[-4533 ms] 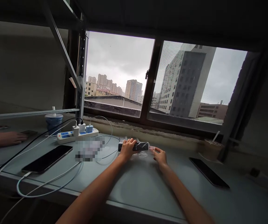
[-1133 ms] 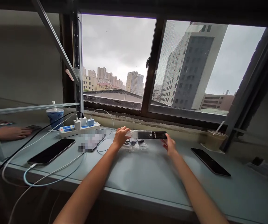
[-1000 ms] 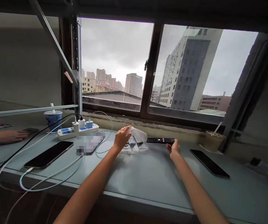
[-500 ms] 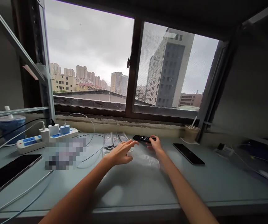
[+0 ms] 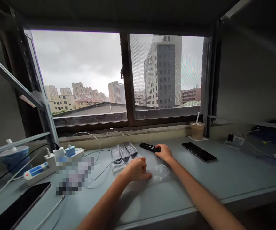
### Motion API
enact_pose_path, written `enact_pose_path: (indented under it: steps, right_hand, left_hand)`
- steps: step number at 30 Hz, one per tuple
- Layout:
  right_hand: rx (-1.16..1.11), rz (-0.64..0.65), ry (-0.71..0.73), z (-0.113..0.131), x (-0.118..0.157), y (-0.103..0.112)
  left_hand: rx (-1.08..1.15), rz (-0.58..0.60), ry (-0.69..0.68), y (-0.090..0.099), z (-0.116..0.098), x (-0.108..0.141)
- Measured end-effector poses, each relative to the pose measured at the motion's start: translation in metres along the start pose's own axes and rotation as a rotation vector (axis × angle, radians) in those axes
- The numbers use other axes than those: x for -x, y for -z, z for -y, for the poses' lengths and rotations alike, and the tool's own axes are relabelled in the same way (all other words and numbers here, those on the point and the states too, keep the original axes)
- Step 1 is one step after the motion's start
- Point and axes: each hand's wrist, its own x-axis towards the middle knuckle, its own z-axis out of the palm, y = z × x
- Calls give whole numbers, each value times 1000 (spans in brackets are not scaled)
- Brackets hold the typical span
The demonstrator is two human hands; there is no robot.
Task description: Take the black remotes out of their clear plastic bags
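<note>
A black remote control [image 5: 149, 147] lies at the back of the desk, near the wall below the window. My right hand [image 5: 164, 153] has its fingers closed around the remote's right end. Nearer to me, my left hand [image 5: 136, 170] is held low with curled fingers and the thumb pointing right. The thumb is at the left part of a crumpled clear plastic bag [image 5: 162, 172]; what the curled fingers hold, if anything, is hidden. Several dark remotes in clear wrappers [image 5: 123, 155] lie side by side just behind my left hand.
A power strip [image 5: 40, 172] with chargers and cables sits left, beside a blurred-out object [image 5: 76, 175] and a dark tablet-like device [image 5: 20, 204]. A black phone [image 5: 199, 151] and a drink cup with straw [image 5: 197, 130] stand right. Metal shelf posts flank the desk.
My left hand has come down and nearer, its spread fingers now curled. My right hand stays on the remote, now lower against the desk. The camera view has turned and tilted slightly.
</note>
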Motion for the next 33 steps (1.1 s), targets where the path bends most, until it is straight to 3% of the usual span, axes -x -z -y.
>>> enact_pose_path:
  steps: [4,10,13,16,21,33]
  right_hand:
    - [-67,12,109,10,2,0]
    - [-201,216,392,27,16,-11]
    - [-187,312,485,32,26,-17]
    - [-111,323,489,35,30,-21]
    - [-33,275,440,35,29,-23]
    - [-41,114,307,55,39,-4]
  left_hand:
    - [26,-24,12,12,11,4]
    - [-26,-362,123,18,17,1]
    - [-124,-414,274,17,23,0]
    - [-160,-327,372,11,33,2]
    - [-159,-231,382,-1,41,3]
    - [-204,-349,455,0,25,-3]
